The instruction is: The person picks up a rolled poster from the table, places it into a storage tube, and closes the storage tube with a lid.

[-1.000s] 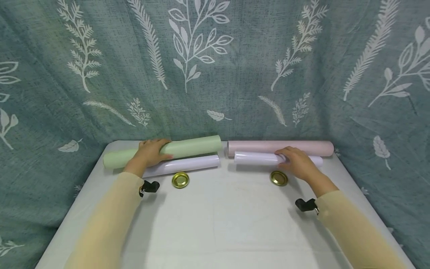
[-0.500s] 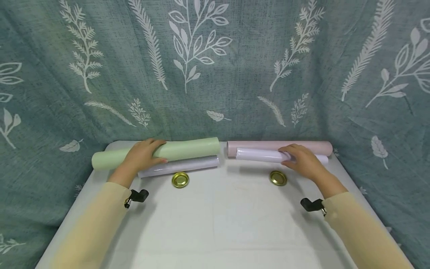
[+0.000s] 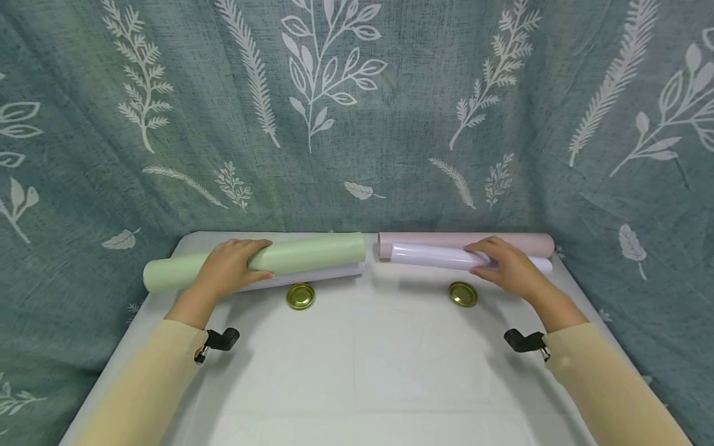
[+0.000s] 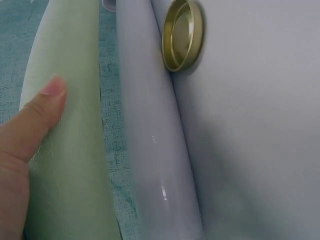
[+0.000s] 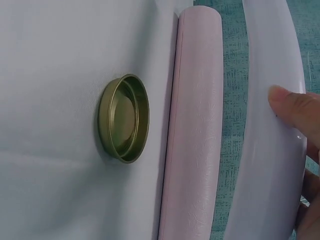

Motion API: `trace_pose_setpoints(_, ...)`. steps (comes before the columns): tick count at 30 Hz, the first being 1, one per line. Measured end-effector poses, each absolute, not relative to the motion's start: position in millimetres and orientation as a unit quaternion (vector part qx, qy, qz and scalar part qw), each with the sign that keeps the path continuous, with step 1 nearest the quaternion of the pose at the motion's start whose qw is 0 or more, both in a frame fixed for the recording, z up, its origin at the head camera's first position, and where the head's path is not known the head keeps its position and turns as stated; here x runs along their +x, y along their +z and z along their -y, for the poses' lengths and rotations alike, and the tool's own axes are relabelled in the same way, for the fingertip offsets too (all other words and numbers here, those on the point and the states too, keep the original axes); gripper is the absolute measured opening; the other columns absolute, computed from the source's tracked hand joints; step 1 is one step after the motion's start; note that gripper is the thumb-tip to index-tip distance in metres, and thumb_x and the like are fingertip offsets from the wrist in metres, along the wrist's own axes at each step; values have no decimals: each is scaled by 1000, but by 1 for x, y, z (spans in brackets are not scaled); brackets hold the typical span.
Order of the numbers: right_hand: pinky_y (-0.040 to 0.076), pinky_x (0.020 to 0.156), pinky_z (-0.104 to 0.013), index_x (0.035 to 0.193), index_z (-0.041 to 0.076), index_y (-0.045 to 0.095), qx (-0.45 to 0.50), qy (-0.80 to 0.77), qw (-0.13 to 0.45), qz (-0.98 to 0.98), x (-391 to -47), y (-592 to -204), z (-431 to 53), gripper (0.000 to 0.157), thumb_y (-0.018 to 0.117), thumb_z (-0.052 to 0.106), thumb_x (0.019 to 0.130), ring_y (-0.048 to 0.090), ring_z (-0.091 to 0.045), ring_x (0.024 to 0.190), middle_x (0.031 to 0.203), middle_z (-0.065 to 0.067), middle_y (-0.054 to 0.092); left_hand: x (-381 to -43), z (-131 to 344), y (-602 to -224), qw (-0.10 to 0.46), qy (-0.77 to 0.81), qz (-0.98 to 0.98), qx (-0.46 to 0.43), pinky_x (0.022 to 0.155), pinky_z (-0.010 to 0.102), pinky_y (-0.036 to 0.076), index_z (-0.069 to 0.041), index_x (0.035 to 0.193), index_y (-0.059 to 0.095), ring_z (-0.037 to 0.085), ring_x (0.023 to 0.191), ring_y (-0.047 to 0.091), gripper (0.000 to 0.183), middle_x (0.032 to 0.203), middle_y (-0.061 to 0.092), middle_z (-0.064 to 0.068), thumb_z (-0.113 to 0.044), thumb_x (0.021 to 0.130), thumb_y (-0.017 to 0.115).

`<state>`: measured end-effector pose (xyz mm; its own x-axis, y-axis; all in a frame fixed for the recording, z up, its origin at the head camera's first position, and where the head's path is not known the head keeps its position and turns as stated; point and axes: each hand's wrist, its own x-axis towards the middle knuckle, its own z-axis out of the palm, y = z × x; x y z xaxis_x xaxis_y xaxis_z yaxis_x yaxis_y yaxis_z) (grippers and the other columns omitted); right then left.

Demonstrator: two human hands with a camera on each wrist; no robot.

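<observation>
My left hand (image 3: 230, 267) grips a pale green roll (image 3: 312, 253) from above, thumb on the near side. That roll overlaps a glossy white-lavender roll (image 3: 334, 272) in the head view; the left wrist view shows the lavender roll (image 4: 150, 125) lying apart from it. On the right, my right hand (image 3: 504, 266) holds a second glossy white-lavender roll (image 3: 426, 256) near its right part, raised with a shadow beneath. Behind it lies a pink roll (image 3: 435, 238); a gap separates the two in the right wrist view. My palm hides part of each held roll.
Two small round gold lids, a left one (image 3: 300, 296) and a right one (image 3: 463, 294), lie on the white-covered table (image 3: 357, 371) in front of the rolls. A blue-green leaf-patterned curtain (image 3: 401, 173) hangs right behind and at both sides.
My left hand has moved left and nearer with the green roll, which now covers more of the lavender one. My right hand has shifted slightly right, carrying its roll along and raising its left end.
</observation>
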<state>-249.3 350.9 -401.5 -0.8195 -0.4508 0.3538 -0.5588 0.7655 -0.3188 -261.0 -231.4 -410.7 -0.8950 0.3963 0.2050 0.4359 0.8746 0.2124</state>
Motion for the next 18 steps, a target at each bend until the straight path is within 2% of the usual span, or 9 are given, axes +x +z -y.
trace_pose_setpoints(4, 48, 86, -52, 127, 10, 66, 280, 214, 136, 926, -248, -403, -351, 46, 82, 10, 84, 61, -32, 107, 119, -11, 63, -257, 234, -415, 81, -136, 964, -213, 101, 60, 40, -21, 147, 53, 41, 121, 55, 76, 135, 63, 11, -53, 83, 78)
trace_pose_setpoints(9, 48, 83, -44, 126, 13, 68, 284, 220, 146, 922, -246, -404, -349, 46, 83, 11, 83, 61, -24, 102, 117, -6, 65, -251, 235, -418, 82, -136, 961, -225, 99, 61, 41, -22, 147, 53, 42, 121, 55, 76, 135, 63, 12, -50, 81, 80)
trace_pose_setpoints(14, 48, 79, -35, 124, 15, 70, 291, 228, 154, 916, -244, -405, -348, 44, 83, 11, 82, 62, -19, 98, 117, -3, 66, -246, 236, -420, 82, -142, 958, -237, 101, 60, 42, -25, 148, 53, 41, 123, 55, 79, 137, 61, 14, -57, 79, 77)
trace_pose_setpoints(18, 47, 81, -30, 124, 14, 71, 287, 244, 147, 915, -245, -408, -345, 44, 84, 10, 82, 61, -18, 101, 117, -2, 66, -242, 237, -422, 80, -158, 956, -235, 100, 60, 44, -27, 148, 53, 40, 124, 56, 81, 138, 60, 15, -61, 78, 76)
